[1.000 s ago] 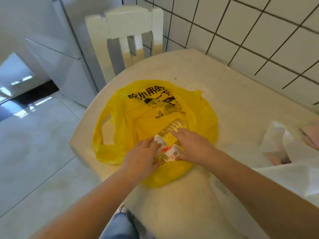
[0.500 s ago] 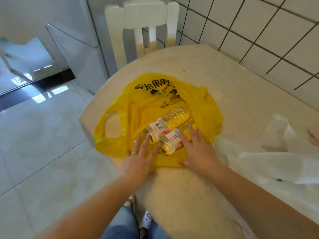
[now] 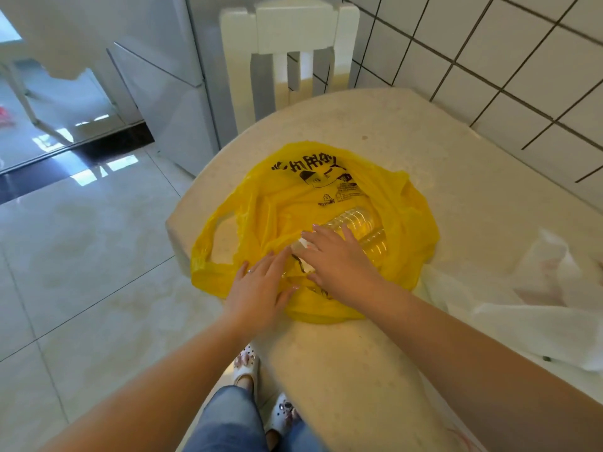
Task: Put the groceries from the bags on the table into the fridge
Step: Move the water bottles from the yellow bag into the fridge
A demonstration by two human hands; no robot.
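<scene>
Ahead of my hands and off to the left stands the fridge (image 3: 169,102), doors closed as far as I can see, with a white chair (image 3: 287,50) pushed in beyond the far edge of the worktop (image 3: 456,190). The worktop carries everything. Under both hands lies the yellow bag (image 3: 326,190), flattened with its mouth towards me. To the right of my right arm is a crumpled white bag (image 3: 538,308); I cannot tell what it holds.

Inside the yellow bag lie clear plastic bottles (image 3: 362,223), on their sides, bases pointing away from me. I count at least two, but my right hand covers their labelled ends.

My right hand (image 3: 336,259) lies on top of the bottles, fingers spread and only gently curved, resting on them, not wrapped round. My left hand (image 3: 261,285) is flat with straight fingers, pressing the near edge of the yellow bag against the worktop just beside the bottles; it holds nothing.

I judge the step to be getting the bottles out of the bag. To do it well, I would keep the left hand pinning the plastic so it does not drag along, close the right hand round one bottle near its middle, and draw it towards me through the mouth. They are round and will likely roll, so I would steady the second before lifting the first.
</scene>
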